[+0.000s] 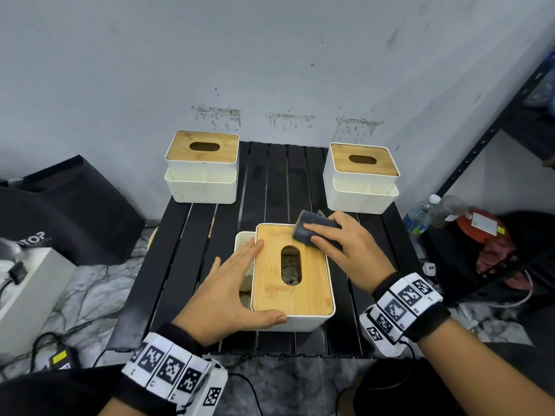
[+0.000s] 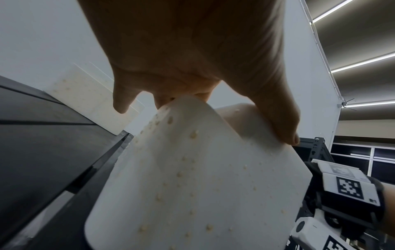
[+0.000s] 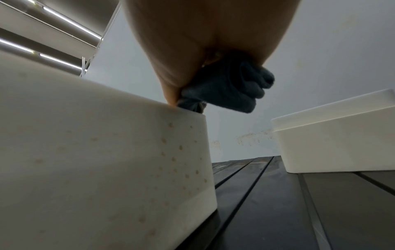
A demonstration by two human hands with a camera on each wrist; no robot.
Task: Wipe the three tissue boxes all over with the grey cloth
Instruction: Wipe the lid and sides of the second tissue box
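Three white tissue boxes with bamboo lids stand on a black slatted table [image 1: 186, 265]. The near box [image 1: 292, 277] [image 2: 203, 177] [image 3: 96, 160] has speckled sides. My left hand [image 1: 237, 283] [image 2: 192, 50] braces its front left corner, straight fingers along the left side and thumb across the front. My right hand [image 1: 345, 244] [image 3: 203, 42] grips the bunched grey cloth [image 1: 312, 226] [image 3: 235, 88] and presses it on the lid's far right corner. Untouched are the back left box [image 1: 202, 166] [image 2: 85, 94] and the back right box [image 1: 362, 177] [image 3: 337, 143].
A grey wall rises just behind the table. Black bags [image 1: 75, 211] and a white case [image 1: 27, 292] sit on the floor to the left. On the right are a dark metal shelf [image 1: 480, 139] and a water bottle [image 1: 420, 216]. Cables lie on the floor near me.
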